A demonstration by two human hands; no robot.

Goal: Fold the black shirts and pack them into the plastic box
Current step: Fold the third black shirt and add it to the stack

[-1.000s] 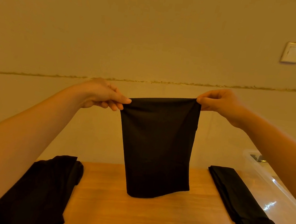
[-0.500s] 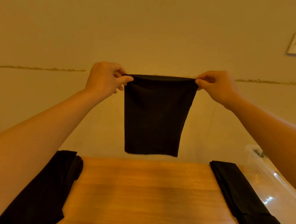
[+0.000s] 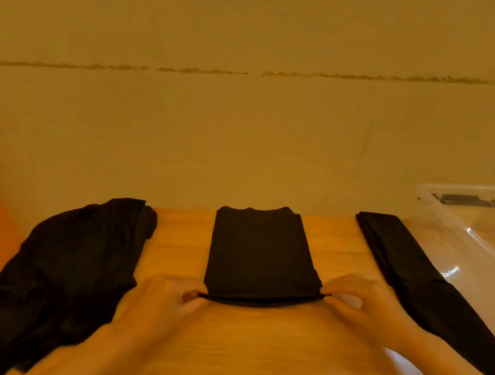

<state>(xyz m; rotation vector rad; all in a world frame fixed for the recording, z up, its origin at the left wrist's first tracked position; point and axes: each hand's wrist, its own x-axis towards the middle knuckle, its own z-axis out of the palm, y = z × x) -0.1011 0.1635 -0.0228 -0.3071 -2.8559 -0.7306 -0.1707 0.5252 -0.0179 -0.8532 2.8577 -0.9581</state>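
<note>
Box (image 3: pixel 444 213): contents unclear | left hand (image 3: pixel 162 302), right hand (image 3: pixel 362 306): pinching folded shirt (image 3: pixel 259 252)

Folded shirt (image 3: pixel 258 251) mid-table (image 3: pixel 248 360), heaped shirts (image 3: pixel 66 264) left, long folded shirt (image 3: pixel 423 279) right, plastic box (image 3: pixel 483 250) beyond.

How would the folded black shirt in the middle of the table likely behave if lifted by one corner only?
The folded shirt would probably flop open, since it is thin layered cloth lying flat. It looks light: both hands pinch only its near edge. It seems unlikely to slide far on the wooden table.
</note>
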